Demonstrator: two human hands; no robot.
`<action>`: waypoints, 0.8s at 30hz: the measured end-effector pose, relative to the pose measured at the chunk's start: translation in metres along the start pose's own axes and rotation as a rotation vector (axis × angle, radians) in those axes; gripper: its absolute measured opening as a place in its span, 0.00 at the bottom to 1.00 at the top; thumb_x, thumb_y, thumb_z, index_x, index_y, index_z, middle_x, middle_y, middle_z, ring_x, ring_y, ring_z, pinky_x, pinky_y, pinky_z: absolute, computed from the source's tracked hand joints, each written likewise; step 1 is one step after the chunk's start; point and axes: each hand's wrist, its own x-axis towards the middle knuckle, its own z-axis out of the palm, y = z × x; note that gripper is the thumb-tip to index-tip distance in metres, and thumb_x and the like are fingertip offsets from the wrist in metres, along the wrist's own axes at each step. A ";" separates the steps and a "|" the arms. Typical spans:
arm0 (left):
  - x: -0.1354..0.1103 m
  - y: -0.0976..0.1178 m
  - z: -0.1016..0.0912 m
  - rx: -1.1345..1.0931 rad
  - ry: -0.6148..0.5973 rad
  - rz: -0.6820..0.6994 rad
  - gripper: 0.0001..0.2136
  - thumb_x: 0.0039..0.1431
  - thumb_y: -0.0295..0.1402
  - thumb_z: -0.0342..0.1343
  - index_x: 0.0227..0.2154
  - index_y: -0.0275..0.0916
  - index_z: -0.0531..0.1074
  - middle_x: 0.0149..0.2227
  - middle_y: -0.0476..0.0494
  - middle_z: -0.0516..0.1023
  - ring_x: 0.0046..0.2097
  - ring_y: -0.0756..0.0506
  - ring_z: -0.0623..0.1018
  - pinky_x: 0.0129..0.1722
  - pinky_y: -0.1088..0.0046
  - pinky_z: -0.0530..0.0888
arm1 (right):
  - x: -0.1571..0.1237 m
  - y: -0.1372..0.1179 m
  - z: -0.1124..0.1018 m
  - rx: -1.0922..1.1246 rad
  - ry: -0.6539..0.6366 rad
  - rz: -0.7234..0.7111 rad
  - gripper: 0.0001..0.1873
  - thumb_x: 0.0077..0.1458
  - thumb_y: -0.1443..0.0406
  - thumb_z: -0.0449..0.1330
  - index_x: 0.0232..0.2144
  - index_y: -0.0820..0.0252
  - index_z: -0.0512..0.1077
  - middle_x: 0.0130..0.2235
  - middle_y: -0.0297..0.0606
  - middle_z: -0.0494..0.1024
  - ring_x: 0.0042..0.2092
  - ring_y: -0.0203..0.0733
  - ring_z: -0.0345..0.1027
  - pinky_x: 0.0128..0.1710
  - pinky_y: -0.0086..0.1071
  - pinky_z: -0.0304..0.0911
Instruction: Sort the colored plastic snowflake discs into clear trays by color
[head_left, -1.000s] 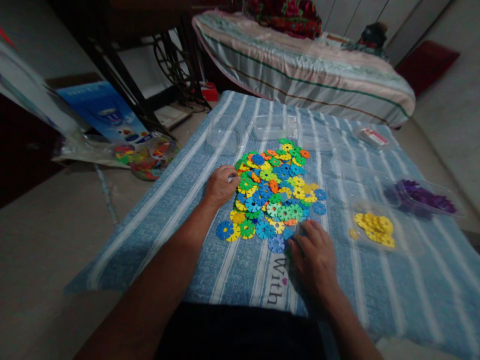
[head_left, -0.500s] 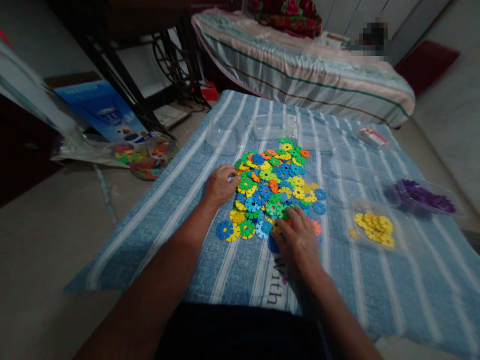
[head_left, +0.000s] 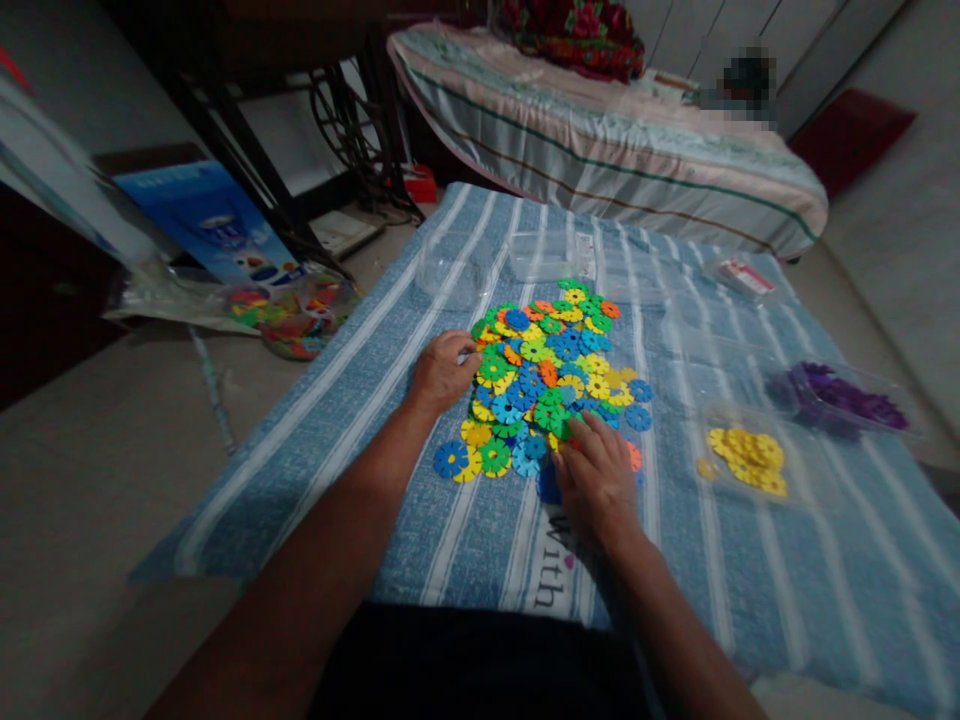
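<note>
A heap of notched plastic snowflake discs point(head_left: 532, 380) in blue, green, yellow and orange lies on the striped cloth in front of me. My left hand point(head_left: 448, 370) rests at the heap's left edge, fingers loosely bent with a gap at the thumb, and I see nothing held in it. At the near right side of the heap is my right hand point(head_left: 598, 475). Its fingers are drawn together and point down, next to a green disc point(head_left: 551, 410); whatever they grip is hidden. A dark blue disc point(head_left: 549, 484) shows beside that hand.
To the right, one clear tub holds yellow discs point(head_left: 748, 460) and another holds purple pieces point(head_left: 847, 395). Clear tubs point(head_left: 544, 260) stand behind the heap. A red-and-white box point(head_left: 744, 275) sits at the back right. Bags of colourful pieces point(head_left: 300, 315) lie off the table's left side.
The fingers of my right hand have closed together and shifted slightly at the heap's near edge. My left hand has barely moved.
</note>
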 end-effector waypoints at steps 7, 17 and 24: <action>-0.001 0.000 0.000 -0.008 0.006 0.002 0.05 0.56 0.33 0.54 0.30 0.41 0.74 0.44 0.42 0.81 0.50 0.42 0.78 0.56 0.61 0.74 | 0.003 0.009 -0.029 0.140 0.051 0.072 0.08 0.61 0.68 0.57 0.34 0.57 0.76 0.46 0.44 0.80 0.54 0.50 0.72 0.54 0.48 0.69; 0.000 0.000 0.000 -0.007 0.008 0.002 0.05 0.55 0.33 0.54 0.30 0.41 0.74 0.45 0.41 0.81 0.50 0.41 0.78 0.56 0.61 0.74 | 0.001 0.129 -0.110 -0.493 0.406 0.229 0.10 0.57 0.63 0.61 0.29 0.63 0.77 0.32 0.46 0.79 0.35 0.51 0.74 0.39 0.44 0.69; 0.001 -0.001 0.000 0.013 0.003 0.009 0.05 0.55 0.33 0.54 0.30 0.41 0.74 0.43 0.43 0.81 0.49 0.42 0.78 0.56 0.63 0.74 | 0.003 0.064 -0.061 -0.135 0.146 0.130 0.08 0.62 0.63 0.59 0.34 0.59 0.76 0.39 0.44 0.80 0.43 0.48 0.75 0.46 0.43 0.71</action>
